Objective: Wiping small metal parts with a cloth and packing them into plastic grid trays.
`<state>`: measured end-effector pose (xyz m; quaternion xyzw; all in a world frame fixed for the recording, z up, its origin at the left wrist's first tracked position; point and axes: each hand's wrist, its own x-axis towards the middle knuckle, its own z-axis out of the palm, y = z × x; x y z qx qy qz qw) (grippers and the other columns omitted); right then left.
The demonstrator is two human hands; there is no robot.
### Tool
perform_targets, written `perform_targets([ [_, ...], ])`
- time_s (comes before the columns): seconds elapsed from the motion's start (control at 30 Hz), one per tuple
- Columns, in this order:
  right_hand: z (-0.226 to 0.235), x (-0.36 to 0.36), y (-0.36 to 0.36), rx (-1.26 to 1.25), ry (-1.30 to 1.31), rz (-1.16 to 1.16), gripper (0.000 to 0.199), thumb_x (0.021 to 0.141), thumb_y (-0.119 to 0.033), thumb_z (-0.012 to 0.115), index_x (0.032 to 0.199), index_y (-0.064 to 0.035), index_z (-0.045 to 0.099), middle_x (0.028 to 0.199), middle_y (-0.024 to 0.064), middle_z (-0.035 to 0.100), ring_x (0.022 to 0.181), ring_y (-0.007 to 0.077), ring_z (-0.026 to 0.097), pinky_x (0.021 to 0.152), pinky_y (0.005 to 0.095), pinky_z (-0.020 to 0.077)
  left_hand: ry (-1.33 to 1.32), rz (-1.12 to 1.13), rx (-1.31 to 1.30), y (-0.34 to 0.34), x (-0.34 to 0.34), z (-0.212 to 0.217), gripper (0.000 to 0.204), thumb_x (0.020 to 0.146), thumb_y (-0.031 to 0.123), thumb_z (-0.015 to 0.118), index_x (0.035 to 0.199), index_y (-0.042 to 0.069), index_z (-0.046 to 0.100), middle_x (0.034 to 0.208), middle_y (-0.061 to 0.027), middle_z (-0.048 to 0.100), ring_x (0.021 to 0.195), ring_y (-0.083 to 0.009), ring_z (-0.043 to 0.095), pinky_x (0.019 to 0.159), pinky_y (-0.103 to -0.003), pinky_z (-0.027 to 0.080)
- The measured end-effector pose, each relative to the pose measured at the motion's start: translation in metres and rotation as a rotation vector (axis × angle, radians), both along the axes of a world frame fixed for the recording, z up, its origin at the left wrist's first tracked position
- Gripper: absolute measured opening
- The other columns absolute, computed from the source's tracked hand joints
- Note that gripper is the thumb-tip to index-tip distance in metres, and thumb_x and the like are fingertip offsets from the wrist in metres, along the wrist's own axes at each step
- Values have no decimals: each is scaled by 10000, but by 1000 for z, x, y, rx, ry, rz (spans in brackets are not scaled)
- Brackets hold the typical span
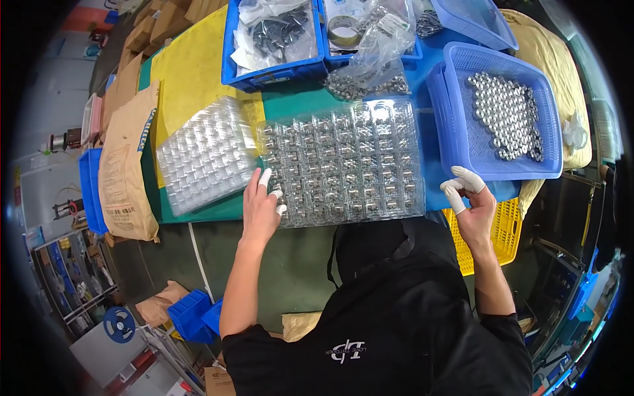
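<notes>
In front of me lies a clear plastic blister tray (343,165) with rows of small metal parts in its pockets. My left hand (263,204) is at the tray's left edge, its fingers spread and some wearing white finger cots. Right of the tray, by the near corner of a blue plastic basket (456,148), is my right hand (477,204). Its cot-covered fingers are bent with their tips apart, and nothing shows between them. Many shiny round metal parts (505,115) lie in the basket. Left of the filled tray is a stack of clear blister trays (208,155).
Blue bins (274,79) with bagged parts and a tape roll (345,30) stand at the back. A plastic bag of metal parts (370,82) lies before them. Brown paper sacks (125,178) flank the left side; a yellow crate (507,228) sits below the right edge.
</notes>
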<state>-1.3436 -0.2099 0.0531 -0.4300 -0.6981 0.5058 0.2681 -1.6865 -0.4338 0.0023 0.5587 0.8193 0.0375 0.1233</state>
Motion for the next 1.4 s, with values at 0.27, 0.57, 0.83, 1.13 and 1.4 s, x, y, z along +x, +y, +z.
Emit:
perform_targets([
  [0.27,-4,7,7,-12,-1,-16,325,862,2,686,1181,16,624,927,76,703,873,127,666,825,265,519,-25,13,1,-2,3,0,231,680,36,774,908,22,736,1408,-189,460,1374,-378,343,1106,-452,343],
  [0.57,3,32,48,178,-80,-167,273,816,-80,770,1064,6,695,866,51,713,797,93,646,743,256,523,-12,70,92,-8,6,4,252,656,42,784,890,104,712,1407,-148,481,1344,-413,376,1123,-472,324],
  [0.83,1,77,129,185,-213,-346,223,831,-36,710,1052,-5,703,848,68,727,773,126,672,727,269,534,-71,164,289,-5,31,13,105,805,71,707,901,32,693,1341,-140,532,1345,-379,373,1121,-464,295],
  [1.13,-15,38,167,416,-681,36,266,785,-163,687,1037,-80,706,892,179,677,837,341,660,787,435,519,-194,149,345,22,75,20,139,792,72,726,916,18,694,1272,-133,573,1290,-366,435,1080,-459,350],
  [1.4,-38,28,183,540,-807,156,372,741,-113,685,1112,-91,672,975,167,618,946,361,615,837,445,503,-275,165,405,19,101,8,180,754,61,752,924,37,698,1225,-114,598,1236,-361,488,1049,-459,390],
])
